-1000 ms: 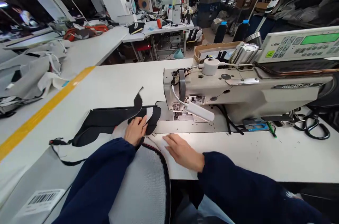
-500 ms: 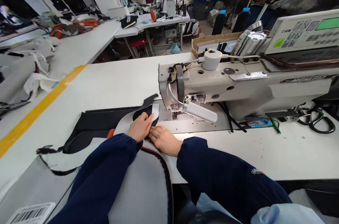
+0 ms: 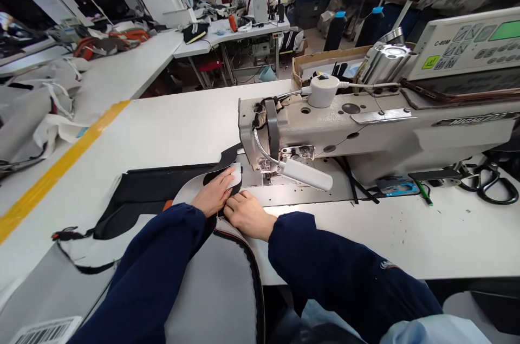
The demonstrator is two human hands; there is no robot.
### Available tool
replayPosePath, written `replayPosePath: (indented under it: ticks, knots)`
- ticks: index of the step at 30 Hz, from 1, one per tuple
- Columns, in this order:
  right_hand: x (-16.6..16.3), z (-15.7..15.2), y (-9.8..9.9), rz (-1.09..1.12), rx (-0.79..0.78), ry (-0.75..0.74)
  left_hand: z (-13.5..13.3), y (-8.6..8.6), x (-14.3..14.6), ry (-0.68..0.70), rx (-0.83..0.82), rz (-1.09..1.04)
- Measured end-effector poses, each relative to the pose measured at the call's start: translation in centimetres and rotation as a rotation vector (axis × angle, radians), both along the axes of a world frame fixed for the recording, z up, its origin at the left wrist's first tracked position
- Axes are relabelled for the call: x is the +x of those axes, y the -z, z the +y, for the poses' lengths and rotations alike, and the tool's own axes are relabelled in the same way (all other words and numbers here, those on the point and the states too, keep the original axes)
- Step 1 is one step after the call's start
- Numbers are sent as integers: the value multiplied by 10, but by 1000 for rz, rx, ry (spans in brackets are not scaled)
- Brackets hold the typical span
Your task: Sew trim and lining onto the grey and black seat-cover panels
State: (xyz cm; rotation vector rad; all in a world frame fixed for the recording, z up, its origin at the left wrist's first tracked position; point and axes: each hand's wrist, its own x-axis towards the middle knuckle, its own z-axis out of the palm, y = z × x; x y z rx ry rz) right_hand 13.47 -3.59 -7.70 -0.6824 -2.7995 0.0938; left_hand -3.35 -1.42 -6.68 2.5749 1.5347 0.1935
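Note:
My left hand [image 3: 213,194] lies over a grey fabric panel with black backing [image 3: 190,188], its fingers stretched along the panel's light end; the thumb is hidden. Close beside it, my right hand [image 3: 248,215] has its fingers curled and pinched on the dark edge of the fabric, just left of the sewing machine [image 3: 337,127]. Toward me hangs a grey mesh piece [image 3: 219,279] with a black zipper edge [image 3: 254,273]. Both hands are in front of the needle area, left of the white lamp [image 3: 306,173].
Black fabric [image 3: 158,187] spreads across the white table [image 3: 174,122] on the left. Scissors [image 3: 498,184], a green pen [image 3: 425,195] and black strips [image 3: 353,181] lie right of the machine. Behind it stands a cardboard box [image 3: 300,67]. Yellow tape [image 3: 60,168] crosses the table.
My left fingers have gone from bent to flatter and straighter on the fabric. My right fingers have curled in more at the fabric edge. The view has shifted slightly.

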Motion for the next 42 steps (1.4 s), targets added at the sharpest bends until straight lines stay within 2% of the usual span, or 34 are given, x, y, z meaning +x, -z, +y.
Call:
replayPosePath:
  ticks: [3, 13, 20, 25, 34, 42]
  knots:
    - [0, 1, -1, -4, -13, -19, 3, 3, -6, 44, -62, -10]
    - [1, 2, -5, -37, -21, -21, 2, -2, -10, 164, -66, 38]
    - [3, 2, -10, -43, -19, -37, 4, 4, -7, 83, -2, 74]
    - [16, -4, -17, -77, -11, -62, -3, 1, 13, 5, 1, 106]
    - [68, -20, -17, -87, 17, -33, -15, -5, 73, 31, -40, 128]
    - [77, -25, -13, -86, 11, -58, -22, -5, 84, 28, -34, 160]
